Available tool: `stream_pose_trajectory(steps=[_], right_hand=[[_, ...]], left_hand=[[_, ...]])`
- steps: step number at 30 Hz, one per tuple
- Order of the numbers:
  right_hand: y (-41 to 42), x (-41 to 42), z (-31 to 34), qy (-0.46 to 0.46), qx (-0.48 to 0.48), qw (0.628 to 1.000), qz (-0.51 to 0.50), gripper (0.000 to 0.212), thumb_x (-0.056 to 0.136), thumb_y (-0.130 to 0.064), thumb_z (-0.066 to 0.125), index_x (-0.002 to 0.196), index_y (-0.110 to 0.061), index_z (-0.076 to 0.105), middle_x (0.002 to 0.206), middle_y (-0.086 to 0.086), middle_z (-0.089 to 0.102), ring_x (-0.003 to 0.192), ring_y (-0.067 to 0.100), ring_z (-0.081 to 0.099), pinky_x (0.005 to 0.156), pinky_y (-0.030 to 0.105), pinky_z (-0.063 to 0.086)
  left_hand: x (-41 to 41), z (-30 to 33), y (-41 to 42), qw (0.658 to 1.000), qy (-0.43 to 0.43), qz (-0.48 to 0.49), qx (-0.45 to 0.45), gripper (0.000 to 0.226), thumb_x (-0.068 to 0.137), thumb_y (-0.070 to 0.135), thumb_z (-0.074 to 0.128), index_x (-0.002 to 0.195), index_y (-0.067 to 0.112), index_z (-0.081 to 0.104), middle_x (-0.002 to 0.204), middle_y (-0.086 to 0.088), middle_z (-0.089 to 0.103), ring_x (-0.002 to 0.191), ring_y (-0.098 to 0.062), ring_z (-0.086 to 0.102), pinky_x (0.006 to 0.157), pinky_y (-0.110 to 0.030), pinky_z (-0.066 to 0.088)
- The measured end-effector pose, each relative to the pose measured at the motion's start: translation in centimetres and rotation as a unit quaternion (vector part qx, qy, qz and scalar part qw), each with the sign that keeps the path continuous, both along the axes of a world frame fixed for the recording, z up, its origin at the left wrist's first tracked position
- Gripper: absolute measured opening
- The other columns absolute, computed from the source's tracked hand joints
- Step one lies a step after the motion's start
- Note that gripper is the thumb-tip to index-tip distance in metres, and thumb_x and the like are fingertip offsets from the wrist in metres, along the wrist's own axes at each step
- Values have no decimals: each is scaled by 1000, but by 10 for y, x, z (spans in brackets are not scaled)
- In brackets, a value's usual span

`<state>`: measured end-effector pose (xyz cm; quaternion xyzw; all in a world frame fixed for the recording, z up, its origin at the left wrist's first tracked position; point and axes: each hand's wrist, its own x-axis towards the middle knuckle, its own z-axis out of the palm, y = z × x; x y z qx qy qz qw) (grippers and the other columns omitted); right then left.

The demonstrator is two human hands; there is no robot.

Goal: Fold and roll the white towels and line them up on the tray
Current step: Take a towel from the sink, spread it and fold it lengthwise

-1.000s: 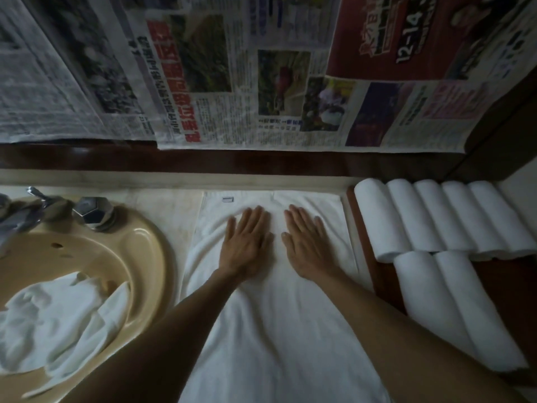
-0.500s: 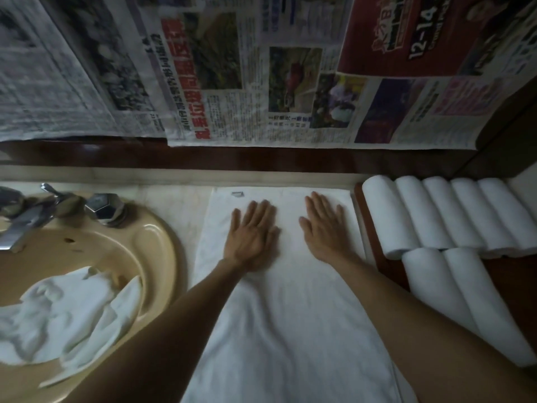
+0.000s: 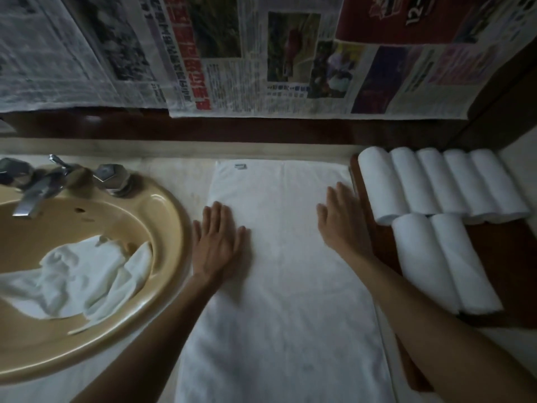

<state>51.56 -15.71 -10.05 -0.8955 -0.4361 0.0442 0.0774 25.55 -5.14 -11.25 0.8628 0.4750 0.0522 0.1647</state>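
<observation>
We see a white towel (image 3: 284, 274) lying flat and lengthwise on the desk (image 3: 186, 181), its small label at the far edge. Our left hand (image 3: 218, 245) rests palm down on the towel's left edge, fingers (image 3: 216, 219) straight and together, gripping nothing. Our right hand (image 3: 343, 222) lies flat near the towel's right edge, its fingers straight too and holding nothing, their tips reaching the far right side of the cloth. The two hands are well apart, with bare towel between them.

Just right of the right fingers stands the dark tray (image 3: 494, 257) with seven rolls (image 3: 441, 181): five side by side in the far row, two in the near row, each touching its neighbour. Left of the left fingers is the sink (image 3: 162, 216), and in it a crumpled towel (image 3: 78, 274). The tap (image 3: 37, 187) stands at its far rim. Beyond the fingers, newspaper (image 3: 261, 53) covers the wall.
</observation>
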Motion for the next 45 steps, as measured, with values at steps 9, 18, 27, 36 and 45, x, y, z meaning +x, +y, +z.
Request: stream_pose_trajectory(steps=[9,18,27,36,45], right_hand=[[61,36,55,94,-2,978,-188,53,101,-11,47,151,-11,32,152,16,38,132,37,44,105,44,40],[64,31,118,431,-41,882,-183,40,80,-14,80,108,0,55,108,12,65,92,25,64,79,36,55],[122,-51,118,548,29,830,-101,33,79,-14,82,108,-9,67,93,6,63,67,13,60,55,21,55],[121,-68,102,576,78,800,-151,20,87,-4,72,102,1,61,103,18,65,66,23,69,51,29,58],[160,-79,125,473,154,857,-133,29,80,-10,64,106,0,66,74,9,67,46,11,58,41,18,42]], left_hand=[[-7,-1,2,1000,9,-15,5,78,94,64,3,158,20,-3,164,2,-10,150,-16,-16,122,-40,-10],[-5,5,-1,1000,5,-8,11,80,91,63,1,159,20,-1,165,2,-9,151,-17,-15,122,-41,-12],[13,50,-53,966,-243,73,46,43,99,51,42,88,18,67,94,1,67,90,-20,64,75,-31,48],[24,58,-113,949,-223,128,-185,22,85,42,66,71,25,65,69,15,67,65,-2,64,59,-20,44],[-2,97,-92,848,-427,237,-204,35,85,23,55,56,6,46,48,-1,41,48,-10,39,47,-24,33]])
